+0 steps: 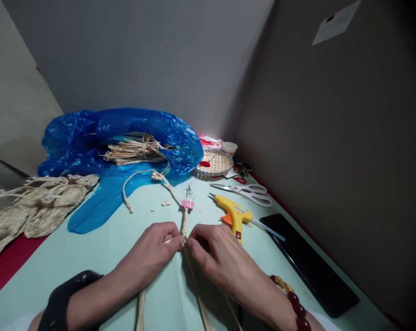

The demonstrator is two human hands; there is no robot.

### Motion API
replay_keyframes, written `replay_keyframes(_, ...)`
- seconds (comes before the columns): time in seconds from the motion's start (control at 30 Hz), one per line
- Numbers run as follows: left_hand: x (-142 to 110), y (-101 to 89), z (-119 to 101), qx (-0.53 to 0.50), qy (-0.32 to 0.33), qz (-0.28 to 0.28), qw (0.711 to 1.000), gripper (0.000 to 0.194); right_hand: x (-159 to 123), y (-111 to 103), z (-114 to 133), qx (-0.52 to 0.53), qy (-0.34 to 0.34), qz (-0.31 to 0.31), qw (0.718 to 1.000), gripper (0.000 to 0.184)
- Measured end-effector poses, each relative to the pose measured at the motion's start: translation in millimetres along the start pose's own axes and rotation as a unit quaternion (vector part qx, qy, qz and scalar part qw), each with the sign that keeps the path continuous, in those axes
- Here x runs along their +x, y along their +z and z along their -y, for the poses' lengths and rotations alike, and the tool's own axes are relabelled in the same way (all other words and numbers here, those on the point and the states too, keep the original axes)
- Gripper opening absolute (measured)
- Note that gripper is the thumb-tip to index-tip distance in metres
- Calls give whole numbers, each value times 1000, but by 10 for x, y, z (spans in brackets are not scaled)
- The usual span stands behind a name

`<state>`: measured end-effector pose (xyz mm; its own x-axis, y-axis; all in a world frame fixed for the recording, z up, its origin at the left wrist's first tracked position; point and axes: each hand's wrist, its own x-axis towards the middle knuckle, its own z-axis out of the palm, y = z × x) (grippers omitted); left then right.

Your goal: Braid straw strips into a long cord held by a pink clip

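Observation:
My left hand (152, 253) and my right hand (216, 257) meet at the middle of the table, fingers pinched on the loose ends of a straw braid (184, 224). The braid runs away from me to a pink binder clip (187, 202), then curves left in a loop (139, 177) toward the blue bag. Loose straw strands (201, 303) trail back under my wrists. A dark watch sits on my left wrist, a red bead bracelet on my right.
A blue plastic bag (90, 138) holding straw bundles (135, 149) lies at the back. Woven straw pieces (31, 207) lie left. A yellow glue gun (235, 215), scissors (251, 191), a round woven tray (213, 163), a small cup (229, 147) and a black phone (307, 262) lie right.

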<state>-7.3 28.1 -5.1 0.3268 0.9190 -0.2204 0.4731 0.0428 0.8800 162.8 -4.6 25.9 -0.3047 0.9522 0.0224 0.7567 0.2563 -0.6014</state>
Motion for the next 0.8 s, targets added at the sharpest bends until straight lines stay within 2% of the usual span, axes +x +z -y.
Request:
replay_keyframes(0.13, -20, 20, 16, -53, -13, 16, 998, 27, -74, 116, 89, -36, -16, -21, 999, 25)
replay_keyframes(0.2, -48, 19, -1, -97, -24, 33, 994, 26, -85, 216, 87, -90, -63, -46, 993, 16)
replay_keyframes(0.27, -74, 15, -20, -131, -40, 41, 990, 25, -79, 329, 50, -155, -128, -90, 975, 7)
replay_keyframes(0.37, -86, 6, -28, -163, -41, 44, 985, 27, -67, 462, -12, -221, -198, -140, 945, 17)
replay_keyframes(0.47, -72, -15, -16, -188, -42, 50, 980, 27, -68, 454, -16, -212, -220, -144, 941, 16)
replay_keyframes(0.53, -64, -35, -12, -201, -61, 59, 976, 27, -58, 349, 5, -144, -192, -110, 965, 12)
replay_keyframes(0.63, -69, -57, -22, -204, -74, 73, 973, 27, -1, 132, 9, 3, -60, -91, 994, 21)
replay_keyframes(0.7, -80, -61, -32, -197, -71, 74, 975, 26, 55, 38, -27, 96, 13, -76, 992, 19)
replay_keyframes(0.8, -90, -61, -37, -193, -69, 84, 975, 27, 121, 40, -107, 251, 32, 49, 966, 19)
